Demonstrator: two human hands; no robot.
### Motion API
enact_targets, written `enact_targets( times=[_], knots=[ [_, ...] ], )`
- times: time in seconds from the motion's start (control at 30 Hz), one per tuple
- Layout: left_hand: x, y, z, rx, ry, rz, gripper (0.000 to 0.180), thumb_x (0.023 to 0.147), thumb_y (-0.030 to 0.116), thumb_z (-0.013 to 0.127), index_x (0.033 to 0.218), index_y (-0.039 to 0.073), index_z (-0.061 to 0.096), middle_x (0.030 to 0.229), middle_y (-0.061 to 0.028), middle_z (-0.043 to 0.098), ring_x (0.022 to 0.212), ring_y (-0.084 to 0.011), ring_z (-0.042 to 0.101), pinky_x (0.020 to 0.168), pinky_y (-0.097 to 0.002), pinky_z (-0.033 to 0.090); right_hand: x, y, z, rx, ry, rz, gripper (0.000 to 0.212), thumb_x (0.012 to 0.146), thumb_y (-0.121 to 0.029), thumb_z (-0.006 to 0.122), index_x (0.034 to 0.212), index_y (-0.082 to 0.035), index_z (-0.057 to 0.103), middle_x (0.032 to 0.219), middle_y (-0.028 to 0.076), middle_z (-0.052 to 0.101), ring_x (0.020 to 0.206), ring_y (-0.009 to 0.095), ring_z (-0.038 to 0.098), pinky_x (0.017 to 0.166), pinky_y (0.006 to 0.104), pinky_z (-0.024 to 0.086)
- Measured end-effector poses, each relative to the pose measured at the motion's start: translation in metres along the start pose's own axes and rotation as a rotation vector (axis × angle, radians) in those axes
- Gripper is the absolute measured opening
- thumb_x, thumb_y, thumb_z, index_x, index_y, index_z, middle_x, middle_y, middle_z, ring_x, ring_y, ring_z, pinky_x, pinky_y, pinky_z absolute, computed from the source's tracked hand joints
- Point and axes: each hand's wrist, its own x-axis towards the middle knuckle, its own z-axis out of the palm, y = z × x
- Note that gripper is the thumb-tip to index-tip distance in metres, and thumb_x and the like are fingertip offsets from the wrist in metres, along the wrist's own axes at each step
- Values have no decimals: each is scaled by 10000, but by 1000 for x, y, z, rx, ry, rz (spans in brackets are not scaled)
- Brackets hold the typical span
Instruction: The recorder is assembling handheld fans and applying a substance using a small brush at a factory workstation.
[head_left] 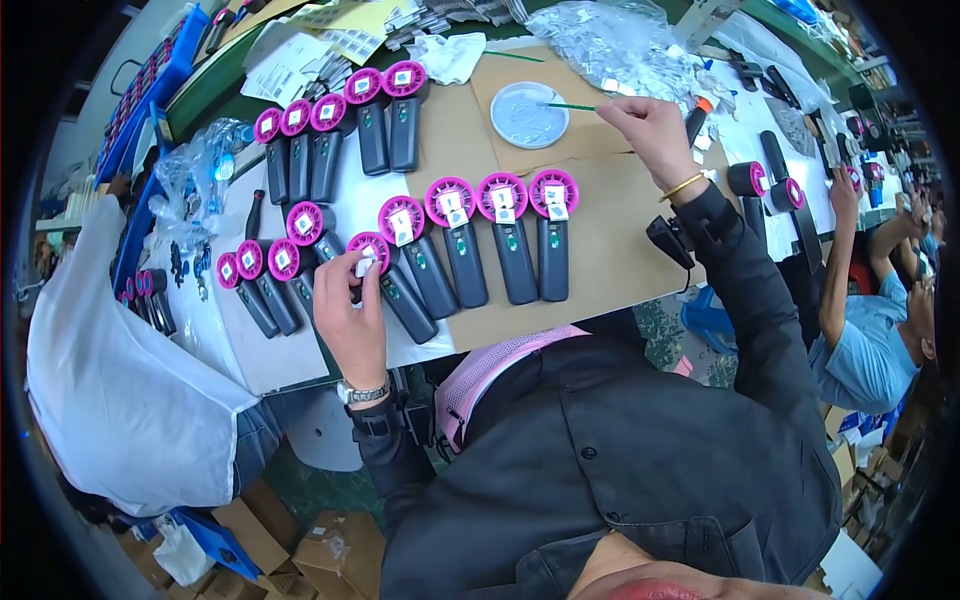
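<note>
"So, head view: how do our hands stand?"

"Our right hand (655,140) pinches a thin green stick (574,107), its tip over a round white dish (512,128) on brown cardboard (610,240)."

"And our left hand (348,320)?"

"Thumb and fingers bent at the pink face of a dark-handled fan (407,307), handle end near the table's (247,355) front edge. Firm grip or light touch, we cannot tell."

"Nearby?"

"Four similar fans (463,262) just to its right, white pieces (451,203) on their faces; more in groups leftward and beyond."
</note>
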Motion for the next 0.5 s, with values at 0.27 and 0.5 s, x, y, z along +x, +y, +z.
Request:
enact_targets(
  times=[0.27,0.5],
  knots=[
    [2,10,-1,-30,-33,-10,245,960,-26,784,1200,-7,741,1061,-127,695,774,-201,662,686,-338,539,8,10,21,141,-86,29,241,987,-188,837,1076,35,855,863,-24,728,740,51,570,654,247,435],
    [0,4,-4,-82,-94,71,281,945,-66,778,1217,-8,740,1106,-144,711,827,-211,698,729,-316,580,3,-6,25,268,-184,140,200,1011,-180,812,1090,-3,859,832,-46,691,663,26,492,578,235,357]
  ],
)
